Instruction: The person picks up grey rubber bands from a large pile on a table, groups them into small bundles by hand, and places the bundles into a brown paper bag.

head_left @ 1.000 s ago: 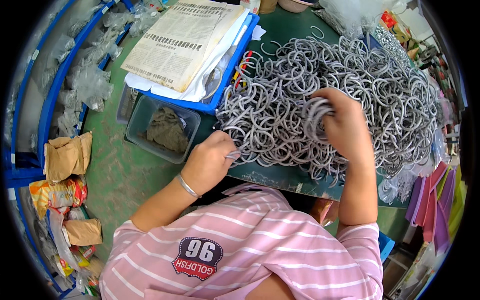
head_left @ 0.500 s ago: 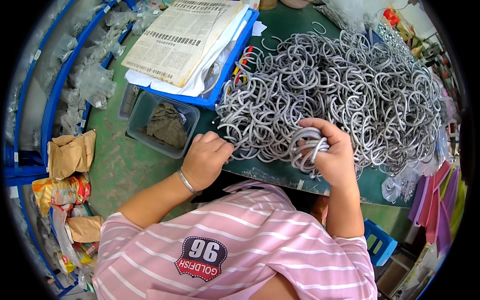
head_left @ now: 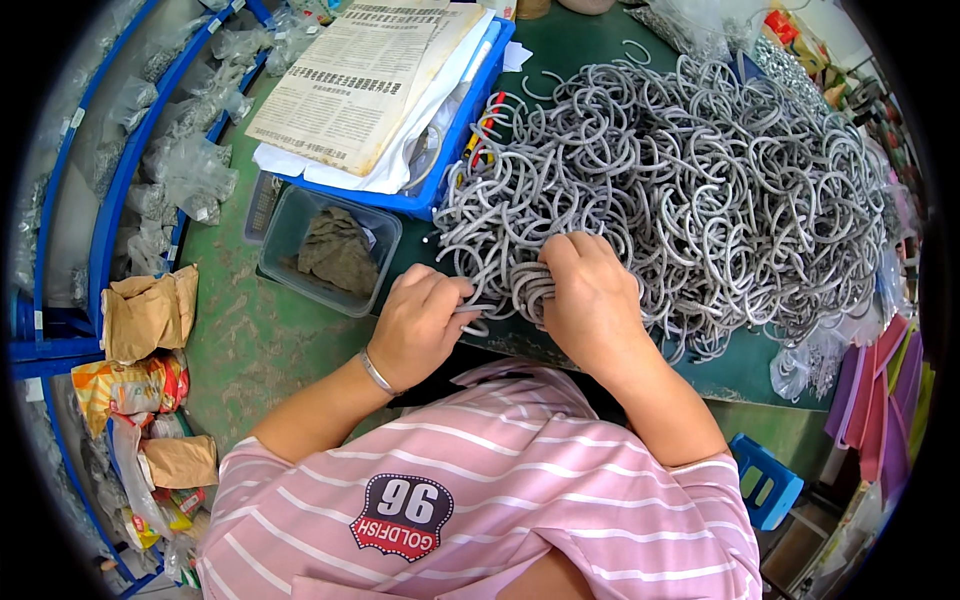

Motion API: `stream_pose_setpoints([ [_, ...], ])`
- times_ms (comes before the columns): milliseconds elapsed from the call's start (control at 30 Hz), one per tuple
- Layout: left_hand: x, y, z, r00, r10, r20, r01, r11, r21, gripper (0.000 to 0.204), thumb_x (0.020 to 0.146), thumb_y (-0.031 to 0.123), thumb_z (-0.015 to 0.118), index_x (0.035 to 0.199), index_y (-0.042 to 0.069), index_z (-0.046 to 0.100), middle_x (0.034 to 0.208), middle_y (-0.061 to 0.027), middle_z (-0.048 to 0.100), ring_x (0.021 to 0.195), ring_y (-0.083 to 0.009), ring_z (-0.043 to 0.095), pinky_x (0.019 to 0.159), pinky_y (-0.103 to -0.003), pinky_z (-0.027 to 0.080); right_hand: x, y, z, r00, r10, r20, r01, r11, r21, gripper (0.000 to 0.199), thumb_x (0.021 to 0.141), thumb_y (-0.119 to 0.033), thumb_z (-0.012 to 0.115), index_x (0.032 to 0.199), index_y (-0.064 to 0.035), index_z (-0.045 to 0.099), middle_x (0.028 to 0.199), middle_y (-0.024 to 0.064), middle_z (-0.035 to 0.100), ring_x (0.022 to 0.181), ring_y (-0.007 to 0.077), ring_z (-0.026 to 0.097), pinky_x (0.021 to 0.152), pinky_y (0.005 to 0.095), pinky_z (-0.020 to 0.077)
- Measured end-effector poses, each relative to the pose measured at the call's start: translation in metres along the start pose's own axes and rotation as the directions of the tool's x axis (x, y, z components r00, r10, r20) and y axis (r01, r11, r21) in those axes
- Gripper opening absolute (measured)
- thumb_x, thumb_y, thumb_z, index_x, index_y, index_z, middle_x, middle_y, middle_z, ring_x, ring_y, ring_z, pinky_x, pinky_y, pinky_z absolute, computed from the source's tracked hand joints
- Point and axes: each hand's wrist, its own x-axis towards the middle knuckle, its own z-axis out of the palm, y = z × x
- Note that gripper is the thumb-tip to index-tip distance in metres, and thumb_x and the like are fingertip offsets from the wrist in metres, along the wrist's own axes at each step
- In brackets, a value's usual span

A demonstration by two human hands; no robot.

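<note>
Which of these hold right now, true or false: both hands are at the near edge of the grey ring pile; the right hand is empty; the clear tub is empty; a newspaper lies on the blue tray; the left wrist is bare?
1. Both hands are at the near edge of the pile of grey rings. True.
2. The right hand is empty. False: it grips a bunch of rings.
3. The clear tub is empty. False: a crumpled olive cloth lies inside.
4. A newspaper lies on the blue tray. True.
5. The left wrist is bare. False: the left hand has a silver bracelet at its wrist.
</note>
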Motion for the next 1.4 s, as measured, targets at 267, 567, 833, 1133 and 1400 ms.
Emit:
stream_pose_setpoints([
  [267,0.001,-0.001,-0.002,0.995,0.081,-0.054,-0.076,0.994,0.082,0.015,0.071,-0.003,0.069,0.081,0.001,0.057,0.076,-0.0113,0.061,0.073,-0.032,0.059,0.075,-0.041,0.048,-0.002,-0.003,0.016,0.994,-0.012,-0.105,0.003,0.996,-0.084,0.015,0.066,0.001,0.058,0.079,-0.0023,0.052,0.076,0.0127,0.056,0.07,0.0303,0.058,0.059,0.0388,0.0497],
  [567,0.008,0.005,-0.011,0.909,-0.415,-0.019,0.366,0.822,-0.436,0.014,0.099,0.012,0.049,0.093,0.0,0.052,0.075,-0.0059,0.062,0.069,-0.0122,0.063,0.076,-0.03,0.052,-0.001,-0.006,0.024,0.999,0.002,-0.037,-0.01,0.971,-0.237,0.011,0.07,-0.005,0.058,0.08,-0.0039,0.053,0.079,0.0105,0.054,0.067,0.0256,0.06,0.056,0.0361,0.0503],
  [833,-0.019,-0.018,0.031,0.954,-0.262,-0.147,0.219,0.941,-0.257,0.015,0.083,-0.002,0.061,0.09,0.0,0.048,0.099,-0.015,0.053,0.088,-0.0239,0.057,0.078,-0.032,0.046,0.001,-0.009,0.023,1.0,-0.014,-0.002,0.013,0.961,-0.276,0.009,0.074,-0.008,0.059,0.082,-0.0067,0.056,0.082,0.0107,0.052,0.066,0.0256,0.061,0.055,0.0375,0.0514],
  [1133,-0.017,-0.022,0.028,0.948,-0.308,-0.078,0.31,0.951,0.006,0.022,0.073,-0.005,0.062,0.088,0.002,0.048,0.081,-0.0192,0.058,0.08,-0.0407,0.057,0.071,-0.044,0.045,0.005,-0.008,0.007,0.994,-0.025,0.108,0.05,0.971,-0.234,0.013,0.068,-0.005,0.061,0.08,-0.0042,0.055,0.073,0.0129,0.061,0.069,0.0287,0.063,0.062,0.0394,0.0507],
  [1400,-0.006,0.009,0.002,0.786,-0.58,0.212,0.606,0.658,-0.448,0.02,0.085,0.004,0.068,0.085,0.006,0.048,0.071,0.0034,0.049,0.061,-0.0037,0.045,0.053,-0.022,0.037,0.004,-0.003,-0.012,0.991,-0.111,0.07,0.108,0.993,0.051,0.014,0.067,0.001,0.057,0.079,-0.0006,0.05,0.069,0.017,0.06,0.065,0.0353,0.061,0.062,0.0461,0.0489],
])
